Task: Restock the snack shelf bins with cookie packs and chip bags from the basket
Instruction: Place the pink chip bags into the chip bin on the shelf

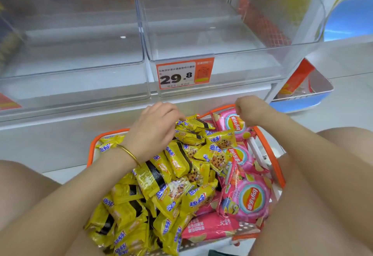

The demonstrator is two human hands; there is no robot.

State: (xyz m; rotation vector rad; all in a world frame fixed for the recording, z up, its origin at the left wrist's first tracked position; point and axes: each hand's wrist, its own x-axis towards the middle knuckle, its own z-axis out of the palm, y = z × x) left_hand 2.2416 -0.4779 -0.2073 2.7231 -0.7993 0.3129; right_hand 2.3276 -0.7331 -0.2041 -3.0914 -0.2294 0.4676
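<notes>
Cookie packs [193, 134], chip bag [232, 127] in curled hands [155, 128] [249, 109]

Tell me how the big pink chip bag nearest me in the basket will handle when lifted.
The chip bag looks puffed, so probably light for its size and crushable if squeezed. Its glossy film may be slippery. It lies atop other pink bags, so it should lift free.

A shop: price tag [184, 73] on clear shelf bins [232, 39].
</notes>
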